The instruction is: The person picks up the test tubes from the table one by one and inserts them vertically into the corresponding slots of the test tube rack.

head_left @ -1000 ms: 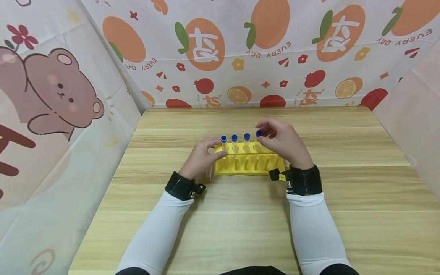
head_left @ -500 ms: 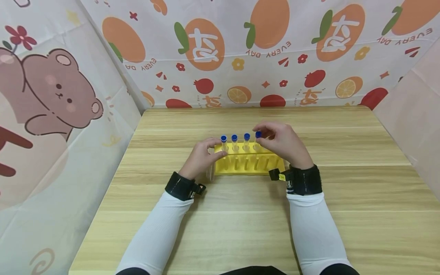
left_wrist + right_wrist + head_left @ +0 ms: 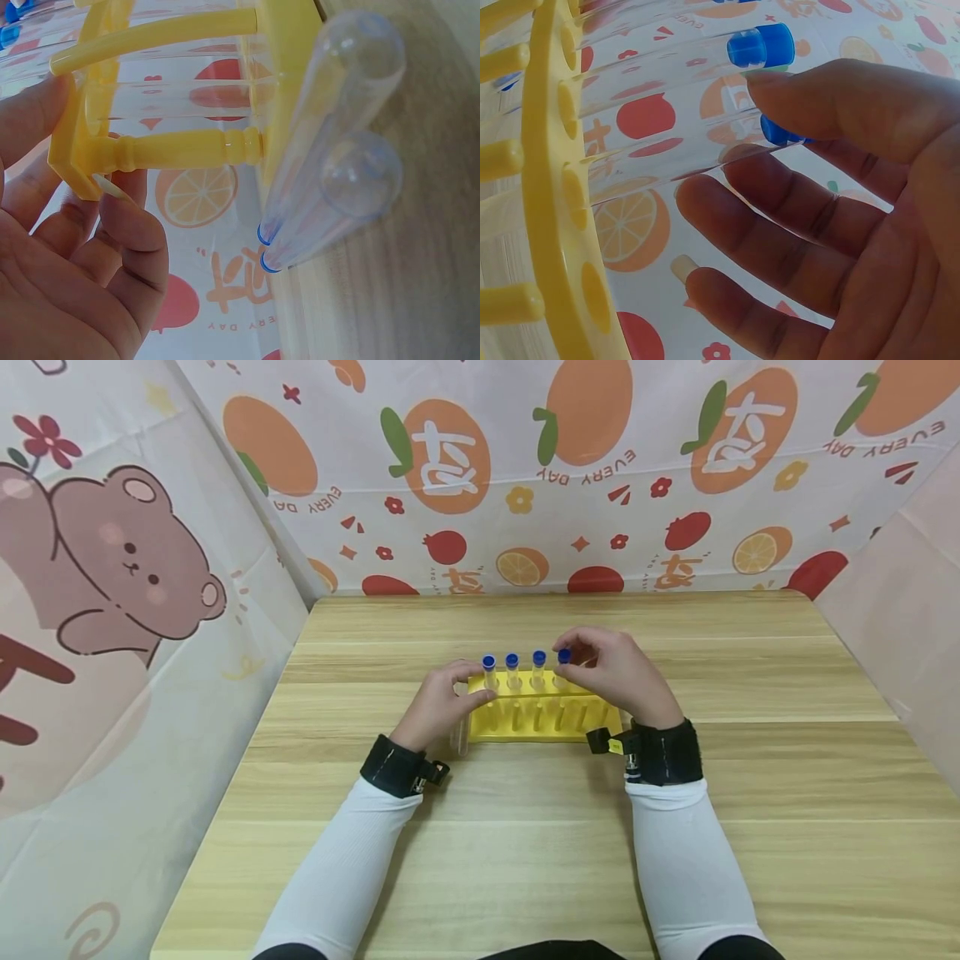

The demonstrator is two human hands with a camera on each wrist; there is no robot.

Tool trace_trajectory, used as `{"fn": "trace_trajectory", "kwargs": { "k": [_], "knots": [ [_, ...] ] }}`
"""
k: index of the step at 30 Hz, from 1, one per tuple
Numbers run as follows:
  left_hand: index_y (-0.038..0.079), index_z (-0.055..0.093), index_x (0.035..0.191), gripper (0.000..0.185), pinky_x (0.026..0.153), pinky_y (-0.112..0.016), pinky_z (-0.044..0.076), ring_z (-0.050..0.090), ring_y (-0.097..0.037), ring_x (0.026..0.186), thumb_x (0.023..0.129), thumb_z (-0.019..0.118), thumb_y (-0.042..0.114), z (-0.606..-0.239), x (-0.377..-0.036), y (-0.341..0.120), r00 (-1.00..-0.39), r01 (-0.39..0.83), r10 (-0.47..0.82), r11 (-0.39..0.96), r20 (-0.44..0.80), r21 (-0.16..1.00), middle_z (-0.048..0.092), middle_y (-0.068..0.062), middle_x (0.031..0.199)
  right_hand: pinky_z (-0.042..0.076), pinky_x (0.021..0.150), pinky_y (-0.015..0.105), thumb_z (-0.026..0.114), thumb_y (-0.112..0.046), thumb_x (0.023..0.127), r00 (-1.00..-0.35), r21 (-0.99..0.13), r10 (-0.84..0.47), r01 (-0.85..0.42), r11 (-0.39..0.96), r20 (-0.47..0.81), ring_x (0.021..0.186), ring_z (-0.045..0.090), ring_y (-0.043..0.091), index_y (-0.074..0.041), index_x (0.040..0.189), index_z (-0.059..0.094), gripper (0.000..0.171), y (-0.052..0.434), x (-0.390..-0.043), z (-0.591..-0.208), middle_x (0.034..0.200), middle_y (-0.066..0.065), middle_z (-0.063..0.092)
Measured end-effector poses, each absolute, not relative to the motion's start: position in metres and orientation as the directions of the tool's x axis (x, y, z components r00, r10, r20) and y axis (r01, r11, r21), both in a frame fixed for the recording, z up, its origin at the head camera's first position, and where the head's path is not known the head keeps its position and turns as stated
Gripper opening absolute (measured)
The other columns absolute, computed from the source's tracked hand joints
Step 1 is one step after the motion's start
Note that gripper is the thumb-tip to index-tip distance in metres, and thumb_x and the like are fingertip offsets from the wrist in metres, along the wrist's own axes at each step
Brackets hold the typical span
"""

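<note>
Capped tube (image 3: 671,160) slightly lower, in rack (image 3: 546,180), right fingers (image 3: 772,184) around

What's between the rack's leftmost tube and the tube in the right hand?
Two blue-capped tubes stand between them, in the same row of the rack; the head view shows both.

Over the last second, your right hand (image 3: 618,672) dropped slightly toward the rack (image 3: 540,694). The tube (image 3: 560,682) in your fingers sank with it, and its blue cap (image 3: 564,655) went from standing above the neighbouring cap (image 3: 539,657) to about level with it. Your thumb (image 3: 576,675) shifted a little lower and further left.
</note>
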State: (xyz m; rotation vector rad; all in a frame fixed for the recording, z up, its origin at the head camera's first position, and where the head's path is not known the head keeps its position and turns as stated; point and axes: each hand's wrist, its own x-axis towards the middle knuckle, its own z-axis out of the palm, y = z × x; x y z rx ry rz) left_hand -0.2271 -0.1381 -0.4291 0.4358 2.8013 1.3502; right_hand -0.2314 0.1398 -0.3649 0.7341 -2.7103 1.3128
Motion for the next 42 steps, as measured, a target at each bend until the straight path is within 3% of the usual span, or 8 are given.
{"fn": "trace_trajectory", "kwargs": {
  "k": [42],
  "knots": [
    [0.011, 0.065, 0.127, 0.044, 0.108, -0.045, 0.043, 0.052, -0.024, 0.130, 0.089, 0.074, 0.030, -0.4282, -0.2262, -0.1401, -0.958, 0.254, 0.261, 0.580, 0.119, 0.774, 0.061, -0.006, 0.134, 0.056, 0.079, 0.036, 0.073, -0.020, 0.089, -0.903, -0.728, -0.397, -0.381, 0.570, 0.162, 0.088, 0.063, 0.018, -0.015, 0.108, 0.068, 0.020, 0.1371, -0.2349, -0.3703, 0.099, -0.001, 0.069]
  ]
}}
